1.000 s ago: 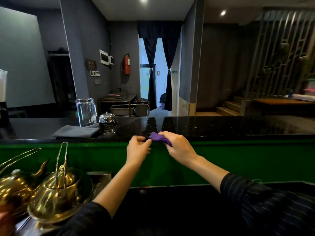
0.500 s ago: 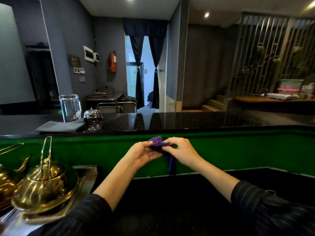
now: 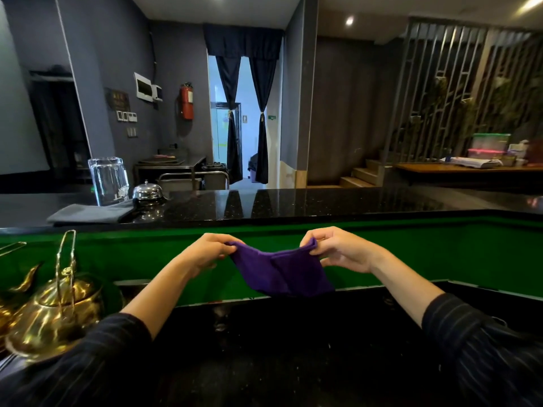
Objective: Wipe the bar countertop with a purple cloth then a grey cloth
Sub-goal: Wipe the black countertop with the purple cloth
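Observation:
The purple cloth [image 3: 282,270] hangs spread between both hands, in front of the green bar front and below the black speckled bar countertop [image 3: 338,204]. My left hand [image 3: 210,251] pinches its left top corner. My right hand [image 3: 342,249] pinches its right top corner. The cloth droops in the middle and touches nothing else. A folded grey cloth [image 3: 91,214] lies flat on the countertop at the left.
An upturned clear glass jar [image 3: 109,180] and a chrome call bell [image 3: 147,191] stand on the countertop by the grey cloth. Brass teapots [image 3: 54,312] sit at the lower left. A lower black counter [image 3: 279,348] lies under my arms.
My hands have come down off the countertop edge and moved apart. The purple cloth, bunched between them before, is now pulled open and hanging.

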